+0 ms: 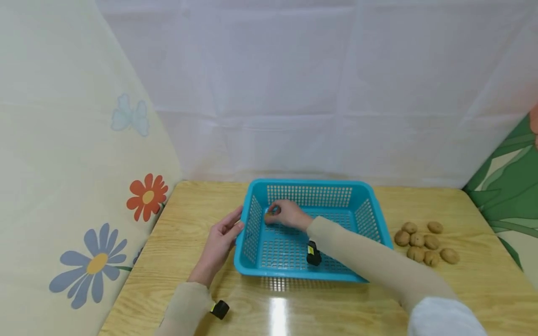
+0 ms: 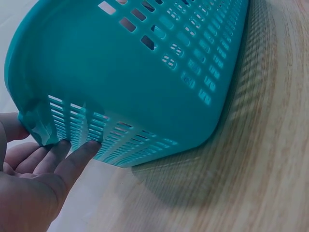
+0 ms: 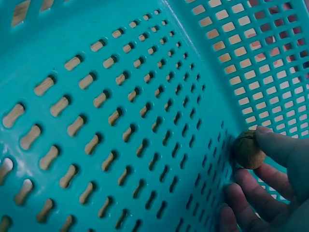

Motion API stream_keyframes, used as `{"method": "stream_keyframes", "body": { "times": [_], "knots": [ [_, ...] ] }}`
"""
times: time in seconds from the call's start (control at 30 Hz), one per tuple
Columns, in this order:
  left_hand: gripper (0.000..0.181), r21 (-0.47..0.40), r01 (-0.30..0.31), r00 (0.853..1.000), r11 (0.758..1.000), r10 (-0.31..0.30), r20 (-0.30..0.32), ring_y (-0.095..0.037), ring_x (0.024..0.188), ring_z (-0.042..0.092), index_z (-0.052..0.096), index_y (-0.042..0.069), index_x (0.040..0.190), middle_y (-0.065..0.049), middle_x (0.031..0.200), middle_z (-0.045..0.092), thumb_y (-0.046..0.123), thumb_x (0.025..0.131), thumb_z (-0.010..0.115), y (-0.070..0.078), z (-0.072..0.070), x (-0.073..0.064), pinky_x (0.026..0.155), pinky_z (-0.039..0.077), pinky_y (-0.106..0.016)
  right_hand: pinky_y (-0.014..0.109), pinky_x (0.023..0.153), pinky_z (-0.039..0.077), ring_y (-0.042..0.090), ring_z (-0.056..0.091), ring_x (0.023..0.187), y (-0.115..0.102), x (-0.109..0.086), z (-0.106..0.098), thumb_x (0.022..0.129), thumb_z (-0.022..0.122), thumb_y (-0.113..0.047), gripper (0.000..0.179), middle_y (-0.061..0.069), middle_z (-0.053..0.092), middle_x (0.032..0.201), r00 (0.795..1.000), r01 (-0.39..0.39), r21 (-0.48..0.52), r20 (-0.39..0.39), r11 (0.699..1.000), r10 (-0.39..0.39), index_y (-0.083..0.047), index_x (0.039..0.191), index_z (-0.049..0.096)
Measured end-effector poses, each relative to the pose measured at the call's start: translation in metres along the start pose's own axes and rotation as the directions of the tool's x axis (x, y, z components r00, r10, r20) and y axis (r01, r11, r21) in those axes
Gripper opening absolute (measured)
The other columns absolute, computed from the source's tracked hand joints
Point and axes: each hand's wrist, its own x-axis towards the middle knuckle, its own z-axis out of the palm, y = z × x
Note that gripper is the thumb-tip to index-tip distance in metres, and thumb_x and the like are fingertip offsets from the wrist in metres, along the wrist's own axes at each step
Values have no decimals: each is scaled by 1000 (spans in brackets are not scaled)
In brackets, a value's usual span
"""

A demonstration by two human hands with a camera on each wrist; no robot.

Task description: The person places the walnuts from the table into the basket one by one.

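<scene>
A blue plastic basket (image 1: 286,273) with slotted walls stands on the wooden table. My left hand (image 1: 220,240) holds its left rim; in the left wrist view the thumb (image 2: 13,126) lies at the rim and the fingertips (image 2: 91,146) touch the slotted outer wall. Inside the basket, toward its left end, my right hand (image 1: 290,214) pinches a brown walnut (image 3: 248,150) between thumb and fingers. The walnut is close over the basket's floor, near the slotted end wall. No other walnut shows inside; the right forearm hides part of the basket.
Several loose walnuts (image 1: 431,241) lie in a group on the table (image 1: 470,289), right of the basket. A white cloth (image 1: 269,93) hangs behind the table. Flower-printed cloth (image 1: 54,163) lines the left side, and a leaf-patterned one (image 1: 510,186) the right.
</scene>
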Motion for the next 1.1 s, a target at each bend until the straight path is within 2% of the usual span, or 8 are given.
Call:
{"method": "stream_keyframes", "body": {
  "times": [0.13, 0.27, 0.57, 0.73, 0.9, 1.1],
  "knots": [
    [53, 4, 0, 1000, 1000, 0, -8, -9, 118, 67, 45, 10, 158, -14, 157, 50, 14, 108, 59, 0, 1, 0, 92, 60, -32, 39, 82, 57, 22, 66, 97, 0, -7, -9, 95, 78, -27, 39, 8, 71, 109, 1000, -4, -1, -1, 1000, 4, -6, 127, 70],
    [53, 5, 3, 1000, 1000, -3, -14, -10, 119, 67, 46, 10, 158, -14, 157, 50, 14, 107, 60, -1, 0, 0, 92, 60, -32, 40, 83, 58, 24, 67, 102, -1, -20, -26, 98, 76, -24, 38, 9, 72, 113, 1000, 16, -30, -4, 999, -16, -5, 130, 69],
    [53, 24, 3, 1000, 1000, -2, -23, -6, 117, 67, 45, 9, 158, -14, 158, 49, 14, 108, 59, -2, 0, -1, 91, 60, -31, 45, 92, 57, 23, 66, 112, 4, -63, -81, 100, 72, -28, 39, 4, 73, 120, 998, 66, -82, 22, 994, -65, -9, 134, 70],
    [53, 28, 5, 1000, 1000, -4, -26, -6, 116, 67, 45, 9, 158, -14, 158, 49, 16, 108, 60, -3, -1, -1, 90, 61, -30, 44, 92, 57, 22, 67, 110, 16, -90, -109, 101, 72, -29, 37, 6, 73, 125, 993, 122, -134, 13, 983, -121, -10, 133, 71],
    [54, 21, 11, 1000, 1000, -11, -26, -8, 118, 67, 45, 10, 158, -12, 158, 50, 18, 107, 61, -4, -2, 1, 92, 60, -30, 37, 81, 59, 18, 69, 98, 33, -121, -132, 99, 74, -26, 30, 8, 74, 122, 983, 173, -177, -29, 969, -180, -12, 126, 75],
    [55, 37, 21, 1000, 999, -21, -18, -9, 121, 66, 45, 12, 159, -11, 158, 50, 21, 107, 61, -2, -2, 1, 93, 60, -30, 34, 82, 57, 14, 66, 98, 55, -159, -155, 102, 70, -28, 33, 9, 72, 125, 986, 137, -179, -72, 974, -151, -10, 130, 73]
  ]
}}
